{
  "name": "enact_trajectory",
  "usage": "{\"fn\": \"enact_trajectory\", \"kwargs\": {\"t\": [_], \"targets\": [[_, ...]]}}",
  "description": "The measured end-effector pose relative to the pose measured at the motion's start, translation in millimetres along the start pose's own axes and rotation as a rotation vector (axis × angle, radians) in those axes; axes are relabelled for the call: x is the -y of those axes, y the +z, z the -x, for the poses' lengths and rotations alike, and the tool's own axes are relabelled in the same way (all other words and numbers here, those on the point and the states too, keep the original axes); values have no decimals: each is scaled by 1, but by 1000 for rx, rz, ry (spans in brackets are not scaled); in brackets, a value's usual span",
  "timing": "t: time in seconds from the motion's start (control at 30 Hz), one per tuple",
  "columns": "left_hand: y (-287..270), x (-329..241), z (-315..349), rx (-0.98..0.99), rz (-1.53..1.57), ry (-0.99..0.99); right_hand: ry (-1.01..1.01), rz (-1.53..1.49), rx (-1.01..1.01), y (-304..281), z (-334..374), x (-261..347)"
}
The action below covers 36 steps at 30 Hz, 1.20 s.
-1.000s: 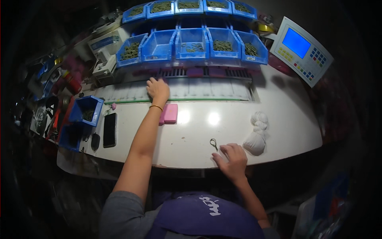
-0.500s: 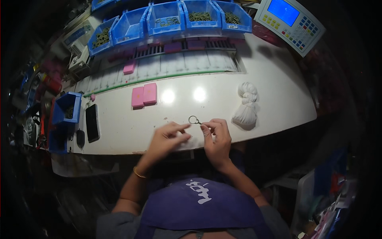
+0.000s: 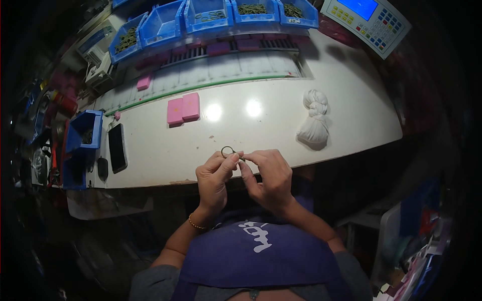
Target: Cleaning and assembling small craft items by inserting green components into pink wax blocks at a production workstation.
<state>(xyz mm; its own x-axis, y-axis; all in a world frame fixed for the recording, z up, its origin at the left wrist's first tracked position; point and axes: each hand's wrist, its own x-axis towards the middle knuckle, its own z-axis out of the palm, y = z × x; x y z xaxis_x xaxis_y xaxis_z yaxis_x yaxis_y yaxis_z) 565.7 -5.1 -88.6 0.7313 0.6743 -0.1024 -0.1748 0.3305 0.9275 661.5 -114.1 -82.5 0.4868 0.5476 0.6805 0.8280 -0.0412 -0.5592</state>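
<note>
A dark metal key ring (image 3: 224,148) sticks up from the fingertips of my left hand (image 3: 213,181), which pinches it near its base. My right hand (image 3: 270,174) pinches the short narrow piece (image 3: 243,159) that runs off the ring. The fingertips of both hands nearly meet there and cover most of that piece. Both hands are just above the front edge of the white table (image 3: 271,135). Ahead of my left hand lie two pink boxes (image 3: 191,106), side by side and touching.
A white knotted cloth bundle (image 3: 314,125) lies at the right. Blue bins (image 3: 208,25) with metal parts line the back, behind a conveyor belt (image 3: 201,75) carrying a pink box (image 3: 143,82). At the left are a phone (image 3: 117,148) and a blue bin (image 3: 83,131). A keypad device (image 3: 369,22) stands back right.
My left hand has moved in from beside the ring and closed on it. The ring has shifted left and toward me. The pink box on the belt has slid left.
</note>
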Motion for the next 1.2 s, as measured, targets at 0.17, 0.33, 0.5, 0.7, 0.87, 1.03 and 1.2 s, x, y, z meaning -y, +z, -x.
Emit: {"fn": "enact_trajectory", "kwargs": {"t": [0.17, 0.33, 0.5, 0.7, 0.87, 1.03, 1.2], "targets": [[4, 2, -1, 3, -31, 80, -12, 39, 77, 4, 2, -3], [7, 1, 3, 0, -10, 75, 420, -438, 219, 1, 10, 1], [0, 0, 0, 15, -168, 140, 980, -1033, 464, -4, 24, -15], [-1, -9, 2, 59, -525, 444, 238, -114, 623, 13, 70, -18], [3, -23, 3, 106, -615, 588, 123, 177, 569, 23, 83, -33], [2, -28, 1, 138, -724, 715, 334, -336, 234, -15, 32, -17], [3, -29, 2, 181, -791, 776, 304, -408, 164, -43, -11, -8]]}}
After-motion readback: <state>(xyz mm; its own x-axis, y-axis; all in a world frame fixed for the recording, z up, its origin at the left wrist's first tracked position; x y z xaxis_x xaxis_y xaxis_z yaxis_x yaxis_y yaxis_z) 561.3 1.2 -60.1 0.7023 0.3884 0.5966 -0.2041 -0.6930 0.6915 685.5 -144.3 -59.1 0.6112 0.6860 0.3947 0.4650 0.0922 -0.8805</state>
